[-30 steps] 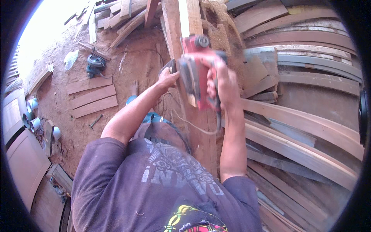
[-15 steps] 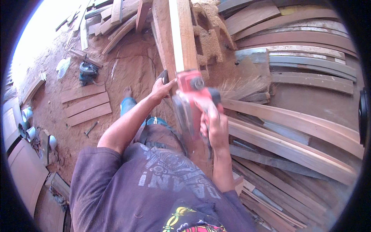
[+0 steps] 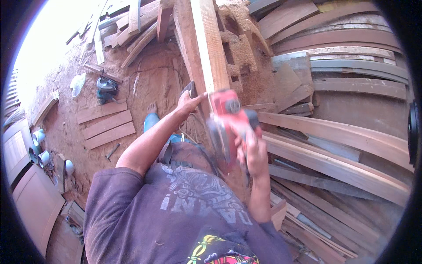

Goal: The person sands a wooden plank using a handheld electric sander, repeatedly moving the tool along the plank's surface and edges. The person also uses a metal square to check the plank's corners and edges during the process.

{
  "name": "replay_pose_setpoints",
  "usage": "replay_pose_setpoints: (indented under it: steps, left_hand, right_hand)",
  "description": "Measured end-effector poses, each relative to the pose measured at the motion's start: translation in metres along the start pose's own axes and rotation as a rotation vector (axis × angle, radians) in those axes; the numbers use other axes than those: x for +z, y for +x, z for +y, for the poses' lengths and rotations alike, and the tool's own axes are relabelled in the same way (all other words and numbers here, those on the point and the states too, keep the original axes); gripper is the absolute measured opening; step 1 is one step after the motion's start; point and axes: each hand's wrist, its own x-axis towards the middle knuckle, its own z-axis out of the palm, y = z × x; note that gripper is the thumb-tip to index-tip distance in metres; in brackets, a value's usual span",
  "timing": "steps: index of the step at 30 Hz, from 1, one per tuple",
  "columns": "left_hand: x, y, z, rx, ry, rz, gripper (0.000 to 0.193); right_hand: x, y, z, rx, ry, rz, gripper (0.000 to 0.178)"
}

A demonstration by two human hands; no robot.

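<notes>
Red planer [image 3: 234,119] pulled closer, right hand [image 3: 253,153] gripping it, left hand [image 3: 188,104] outstretched

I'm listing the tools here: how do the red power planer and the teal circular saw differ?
The red power planer is held in the right hand; the teal circular saw rests on the ground. The planer is red and black, the saw teal and dark. The planer looks blurred; the saw looks sharper. Both are handheld power tools.
</notes>
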Motion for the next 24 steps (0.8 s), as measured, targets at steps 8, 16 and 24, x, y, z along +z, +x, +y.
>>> replay_pose_setpoints:
  steps: [8,16,24]
  left_hand:
    - [-0.019,-0.009,0.053,0.022,0.023,-0.008,0.069]
    - [-0.086,0.108,0.146,0.092,0.045,0.226,0.075]
    - [-0.106,0.160,0.181,0.092,0.095,0.185,0.092]
  right_hand:
    - [0.003,-0.020,0.001,0.126,0.085,0.111,0.045]
    - [0.029,0.093,-0.067,0.077,0.067,0.063,0.050]
    - [0.068,0.245,-0.168,0.064,0.039,0.029,0.051]
